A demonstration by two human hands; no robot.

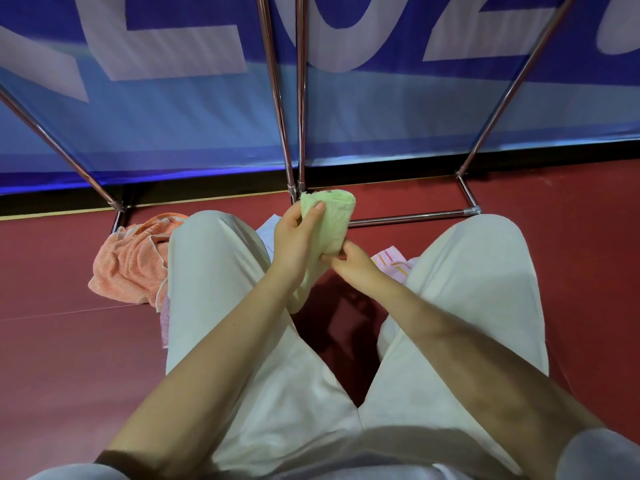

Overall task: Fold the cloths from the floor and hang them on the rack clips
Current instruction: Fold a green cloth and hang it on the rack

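Note:
A light green cloth (332, 223) is held up between my knees, bunched and partly folded, with a tail hanging down below my left wrist. My left hand (294, 240) grips its upper part, thumb across the front. My right hand (353, 265) pinches its lower edge from the right. An orange towel (128, 261) lies crumpled on the floor left of my left knee. A pink striped cloth (391, 261) lies on the floor by my right knee. A pale blue cloth (268, 233) shows behind my left hand. The rack's clips are out of view.
The rack's chrome legs (299, 133) rise from a base bar (412, 218) just beyond the cloths. A blue banner with white letters (173, 116) stands behind it. The floor (69, 358) is dark red. My legs in cream trousers (221, 271) flank the hands.

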